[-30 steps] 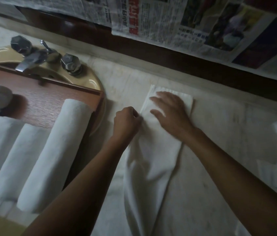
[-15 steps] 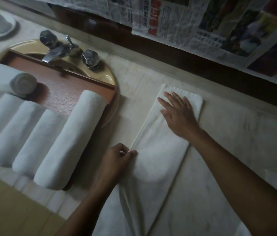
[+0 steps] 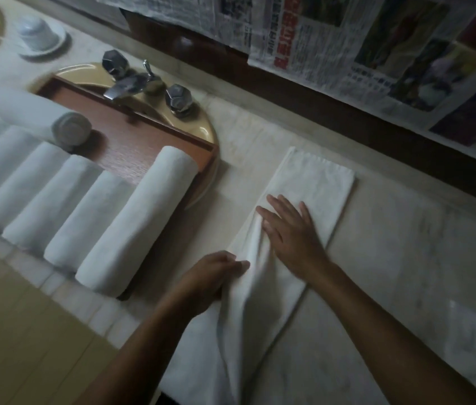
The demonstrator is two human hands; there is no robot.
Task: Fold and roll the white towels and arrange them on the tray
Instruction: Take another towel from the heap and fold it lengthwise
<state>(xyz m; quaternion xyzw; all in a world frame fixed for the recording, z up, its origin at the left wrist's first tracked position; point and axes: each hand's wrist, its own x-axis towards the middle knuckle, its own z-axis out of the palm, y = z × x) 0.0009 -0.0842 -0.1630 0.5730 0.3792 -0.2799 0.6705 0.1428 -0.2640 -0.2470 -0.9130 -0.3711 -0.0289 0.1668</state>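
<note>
i'm pinching the left fold of the towel (image 3: pixel 318 182), seemingly limp and light, in my left grip (image 3: pixel 213 277) while my right grip (image 3: pixel 289 232), fingers spread, is pressing it flat on the surface (image 3: pixel 400 258).

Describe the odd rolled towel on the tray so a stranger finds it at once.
Start at the wooden tray over the yellow basin. Rolled towels lie side by side along its near edge. Behind them lies one roll, alone crosswise, its spiral end showing.
</note>
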